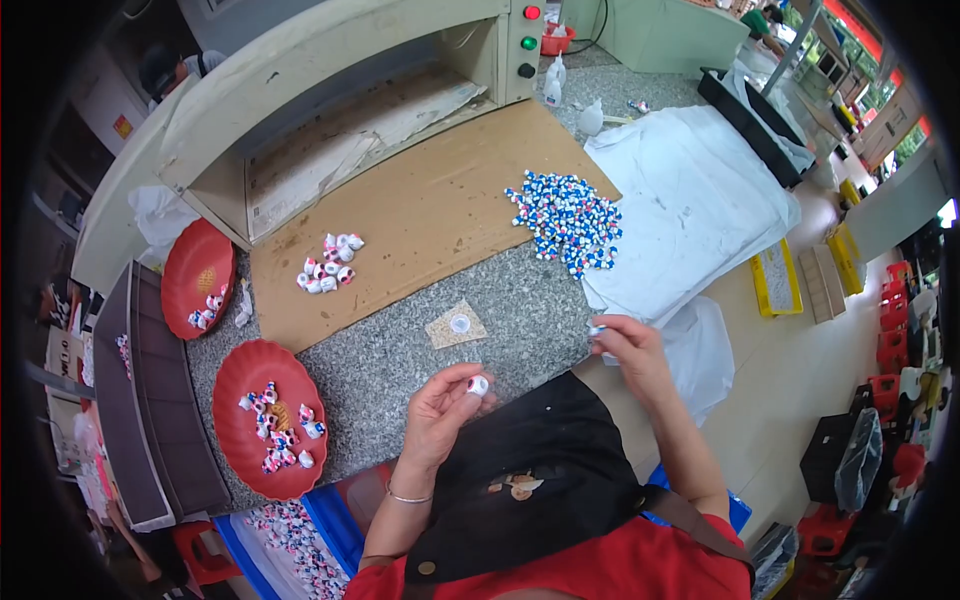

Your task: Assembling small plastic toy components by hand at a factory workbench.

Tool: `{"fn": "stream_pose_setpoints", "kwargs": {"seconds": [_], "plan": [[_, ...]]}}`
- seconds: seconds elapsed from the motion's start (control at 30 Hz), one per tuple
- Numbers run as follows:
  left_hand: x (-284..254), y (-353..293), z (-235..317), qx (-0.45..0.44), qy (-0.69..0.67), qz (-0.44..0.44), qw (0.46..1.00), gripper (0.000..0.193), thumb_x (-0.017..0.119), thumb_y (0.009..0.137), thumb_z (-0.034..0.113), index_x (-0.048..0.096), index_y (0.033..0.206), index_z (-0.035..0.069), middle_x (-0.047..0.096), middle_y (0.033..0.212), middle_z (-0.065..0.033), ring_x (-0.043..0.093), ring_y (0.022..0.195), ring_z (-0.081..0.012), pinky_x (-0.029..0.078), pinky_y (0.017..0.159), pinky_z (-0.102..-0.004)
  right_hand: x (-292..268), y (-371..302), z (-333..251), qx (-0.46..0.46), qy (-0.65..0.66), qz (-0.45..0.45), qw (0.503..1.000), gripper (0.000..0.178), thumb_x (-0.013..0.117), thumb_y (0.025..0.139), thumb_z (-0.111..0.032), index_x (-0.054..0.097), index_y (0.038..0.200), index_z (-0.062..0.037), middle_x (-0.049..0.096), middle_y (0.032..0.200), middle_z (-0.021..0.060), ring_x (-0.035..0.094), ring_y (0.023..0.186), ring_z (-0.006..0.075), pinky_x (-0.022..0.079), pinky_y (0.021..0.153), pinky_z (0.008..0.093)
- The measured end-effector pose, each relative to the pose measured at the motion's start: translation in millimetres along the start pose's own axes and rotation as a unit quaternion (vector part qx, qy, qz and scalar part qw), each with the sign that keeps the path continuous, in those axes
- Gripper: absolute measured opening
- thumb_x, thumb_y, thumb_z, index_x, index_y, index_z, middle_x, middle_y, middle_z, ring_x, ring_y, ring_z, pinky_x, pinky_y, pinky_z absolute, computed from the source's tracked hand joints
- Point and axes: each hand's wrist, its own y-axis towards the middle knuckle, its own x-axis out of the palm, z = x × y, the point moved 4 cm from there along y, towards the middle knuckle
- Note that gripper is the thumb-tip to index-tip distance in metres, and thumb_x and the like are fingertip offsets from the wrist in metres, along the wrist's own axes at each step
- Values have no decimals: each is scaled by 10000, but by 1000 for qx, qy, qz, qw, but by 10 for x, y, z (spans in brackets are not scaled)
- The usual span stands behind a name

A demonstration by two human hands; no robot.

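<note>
Thumb and fingers of my left hand pinch a small white rounded figurine piece with a dark reddish patch, above the counter's front edge. Off to the right, my right hand pinches a tiny blue-and-white piece between thumb and fingertips. Beyond the hands lies a heap of small blue-and-white pieces, partly on brown cardboard. A few white-and-pink pieces sit at the cardboard's left. Between these groups, a beige patch with a white disc rests on the speckled counter.
Two red scalloped trays with figurines stand at the left, beside a dark upright panel. A cream oven-like machine opens at the back. White cloth covers the counter's right. Below left is a blue bin of figurines.
</note>
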Motion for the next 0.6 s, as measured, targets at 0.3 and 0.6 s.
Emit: {"fn": "stream_pose_setpoints", "kwargs": {"seconds": [0.3, 0.6], "plan": [[-92, -69, -48, 3, -47, 10, 999, 297, 574, 900, 21, 557, 1196, 12, 602, 1137, -181, 645, 953, -218, 542, 824, -297, 735, 115, 265, 36, 26, -114, 992, 213, 585, 926, -85, 623, 1115, 7, 655, 934, 54, 631, 861, 124, 496, 801, 262], [-140, 98, -46, -19, -14, -19, 1000, 295, 567, 907, 22, 554, 1199, -11, 626, 1095, -166, 649, 902, -192, 540, 780, -285, 595, 69, 275, 57, 33, -81, 995, 225, 583, 921, -76, 616, 1128, 8, 654, 945, 57, 632, 871, 134, 496, 805, 268]]}}
